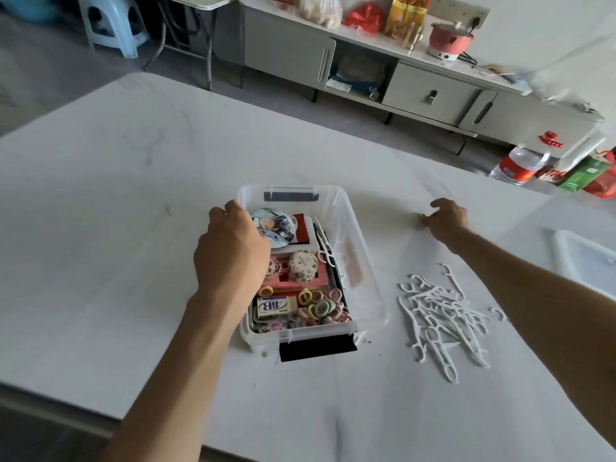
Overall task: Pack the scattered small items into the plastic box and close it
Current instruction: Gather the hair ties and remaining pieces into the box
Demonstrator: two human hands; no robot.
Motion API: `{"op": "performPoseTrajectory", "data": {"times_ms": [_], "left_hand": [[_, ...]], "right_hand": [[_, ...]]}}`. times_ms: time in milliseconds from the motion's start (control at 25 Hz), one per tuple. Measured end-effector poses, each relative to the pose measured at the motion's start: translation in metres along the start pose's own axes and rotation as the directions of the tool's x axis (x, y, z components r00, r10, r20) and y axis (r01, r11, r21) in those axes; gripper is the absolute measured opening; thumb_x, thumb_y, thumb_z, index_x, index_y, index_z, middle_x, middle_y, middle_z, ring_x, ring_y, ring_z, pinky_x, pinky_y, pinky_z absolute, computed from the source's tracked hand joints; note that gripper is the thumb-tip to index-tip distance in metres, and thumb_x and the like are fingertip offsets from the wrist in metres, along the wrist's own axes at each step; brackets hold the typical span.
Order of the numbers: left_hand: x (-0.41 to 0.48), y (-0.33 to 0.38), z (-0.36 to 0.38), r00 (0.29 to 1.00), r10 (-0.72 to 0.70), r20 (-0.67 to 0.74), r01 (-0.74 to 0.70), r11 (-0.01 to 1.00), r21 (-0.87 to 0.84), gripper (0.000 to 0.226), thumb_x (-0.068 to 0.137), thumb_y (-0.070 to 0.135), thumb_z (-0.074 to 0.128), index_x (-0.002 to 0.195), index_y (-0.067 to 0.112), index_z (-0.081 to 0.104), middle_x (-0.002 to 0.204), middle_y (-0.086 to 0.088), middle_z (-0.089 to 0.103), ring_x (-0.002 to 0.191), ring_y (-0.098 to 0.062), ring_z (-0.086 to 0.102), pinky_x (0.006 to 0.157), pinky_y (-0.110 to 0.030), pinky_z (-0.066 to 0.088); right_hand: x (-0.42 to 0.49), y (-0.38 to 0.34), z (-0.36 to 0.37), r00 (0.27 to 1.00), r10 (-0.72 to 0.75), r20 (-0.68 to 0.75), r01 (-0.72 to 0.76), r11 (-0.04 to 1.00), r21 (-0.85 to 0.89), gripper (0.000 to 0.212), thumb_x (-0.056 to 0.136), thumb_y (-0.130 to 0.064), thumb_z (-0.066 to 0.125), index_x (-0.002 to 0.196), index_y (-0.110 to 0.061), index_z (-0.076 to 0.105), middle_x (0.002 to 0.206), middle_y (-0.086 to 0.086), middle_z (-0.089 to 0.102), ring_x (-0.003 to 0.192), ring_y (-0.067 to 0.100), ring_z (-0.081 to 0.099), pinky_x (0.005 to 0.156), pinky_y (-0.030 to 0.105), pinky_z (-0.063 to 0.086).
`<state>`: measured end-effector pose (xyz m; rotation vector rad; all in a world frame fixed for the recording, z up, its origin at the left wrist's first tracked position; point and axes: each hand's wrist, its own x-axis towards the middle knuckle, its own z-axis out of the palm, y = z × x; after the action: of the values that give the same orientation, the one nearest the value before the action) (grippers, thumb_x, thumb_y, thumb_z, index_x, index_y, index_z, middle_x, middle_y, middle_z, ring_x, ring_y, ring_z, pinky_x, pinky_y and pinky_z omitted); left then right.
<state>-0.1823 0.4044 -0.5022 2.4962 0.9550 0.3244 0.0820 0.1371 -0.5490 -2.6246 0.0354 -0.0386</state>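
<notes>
One plastic box (350, 228), open, filled, mid-table. Person's left hand (230, 248): fingers curled over its left wall. Their right hand (446, 218): pinching small yellow item (422, 215) nearer far edge. Loose floss picks (440, 321) heaped right of box.

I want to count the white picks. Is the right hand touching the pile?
Apart. The head view shows the right hand farther up the table, with a bare strip of tabletop between its fingers and the picks.
</notes>
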Motion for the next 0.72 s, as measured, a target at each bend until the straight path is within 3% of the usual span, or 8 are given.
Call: {"op": "performPoseTrajectory", "data": {"times_ms": [80, 200, 320, 440, 520, 560, 640, 720], "left_hand": [[0.001, 0.001, 0.0, 1.0, 0.002, -0.005, -0.002, 1.0, -0.006, 0.031, 0.097, 0.01, 0.042, 0.127, 0.001, 0.045, 0.121, -0.02, 0.052, 0.107, -0.038, 0.055, 0.079, -0.038, 0.039], [0.002, -0.002, 0.001, 1.0, -0.008, 0.0, 0.008, 1.0, 0.007, 0.03, 0.097, 0.009, 0.041, 0.125, 0.002, 0.046, 0.12, -0.019, 0.052, 0.107, -0.039, 0.055, 0.078, -0.038, 0.037], [0.0, -0.002, 0.0, 1.0, -0.004, 0.017, 0.004, 1.0, 0.01, 0.028, 0.097, 0.009, 0.041, 0.123, 0.002, 0.047, 0.119, -0.019, 0.051, 0.108, -0.04, 0.054, 0.077, -0.038, 0.035], [-0.001, -0.003, -0.003, 1.0, 0.002, 0.031, -0.002, 1.0, -0.001, 0.024, 0.098, 0.008, 0.041, 0.119, 0.002, 0.049, 0.116, -0.02, 0.051, 0.104, -0.041, 0.055, 0.074, -0.037, 0.035], [-0.003, -0.005, -0.005, 0.999, 0.008, 0.039, -0.008, 1.0, -0.01, 0.022, 0.098, 0.008, 0.041, 0.117, 0.001, 0.049, 0.115, -0.021, 0.052, 0.103, -0.041, 0.056, 0.074, -0.038, 0.036], [-0.004, -0.005, -0.006, 0.999, 0.011, 0.04, -0.011, 1.0, -0.011, 0.022, 0.098, 0.008, 0.041, 0.117, 0.001, 0.049, 0.115, -0.021, 0.052, 0.103, -0.041, 0.056, 0.074, -0.038, 0.037], [-0.004, -0.006, -0.007, 0.999, 0.012, 0.043, -0.012, 1.0, -0.007, 0.023, 0.098, 0.008, 0.041, 0.119, -0.001, 0.049, 0.117, -0.023, 0.051, 0.105, -0.042, 0.055, 0.073, -0.037, 0.034], [-0.004, -0.007, -0.009, 0.999, 0.012, 0.045, -0.012, 1.0, -0.007, 0.025, 0.098, 0.007, 0.042, 0.119, -0.002, 0.049, 0.118, -0.024, 0.052, 0.106, -0.043, 0.055, 0.073, -0.038, 0.035]], "right_hand": [[0.005, -0.003, 0.01, 1.0, -0.004, -0.006, 0.003, 0.999, -0.05, 0.026, 0.088, -0.006, 0.057, 0.112, -0.001, 0.065, 0.118, 0.026, 0.059, 0.106, 0.04, 0.058, 0.092, 0.045, 0.049], [-0.008, -0.012, 0.021, 0.994, -0.111, 0.017, 0.113, 0.987, -0.113, 0.015, 0.084, -0.002, 0.06, 0.096, 0.001, 0.068, 0.109, 0.025, 0.062, 0.102, 0.037, 0.057, 0.079, 0.032, 0.042], [-0.037, -0.021, 0.015, 0.975, -0.175, 0.134, 0.191, 0.975, -0.116, 0.009, 0.084, -0.003, 0.063, 0.089, -0.002, 0.07, 0.097, 0.02, 0.069, 0.093, 0.033, 0.061, 0.069, 0.028, 0.039], [-0.08, -0.042, -0.006, 0.968, -0.222, 0.115, 0.204, 0.967, 0.155, 0.004, 0.087, -0.008, 0.064, 0.084, -0.009, 0.067, 0.082, 0.011, 0.07, 0.075, 0.025, 0.06, 0.064, 0.029, 0.043], [-0.116, -0.064, -0.028, 0.94, -0.338, 0.048, 0.302, 0.889, 0.343, 0.007, 0.086, -0.011, 0.065, 0.082, -0.016, 0.064, 0.072, 0.0, 0.067, 0.065, 0.013, 0.057, 0.063, 0.026, 0.045], [-0.136, -0.075, -0.04, 0.893, -0.444, 0.075, 0.391, 0.846, 0.363, 0.011, 0.085, -0.011, 0.067, 0.081, -0.02, 0.064, 0.069, -0.007, 0.066, 0.061, 0.007, 0.057, 0.062, 0.02, 0.045], [-0.176, -0.092, -0.053, 0.72, -0.662, 0.207, 0.609, 0.746, 0.268, 0.014, 0.083, -0.01, 0.069, 0.082, -0.023, 0.066, 0.072, -0.012, 0.065, 0.063, 0.0, 0.059, 0.062, 0.009, 0.043], [-0.21, -0.101, -0.05, 0.533, -0.775, 0.34, 0.79, 0.6, 0.126, 0.005, 0.086, -0.011, 0.068, 0.086, -0.016, 0.069, 0.084, -0.008, 0.063, 0.067, 0.003, 0.058, 0.065, 0.011, 0.044]]}}
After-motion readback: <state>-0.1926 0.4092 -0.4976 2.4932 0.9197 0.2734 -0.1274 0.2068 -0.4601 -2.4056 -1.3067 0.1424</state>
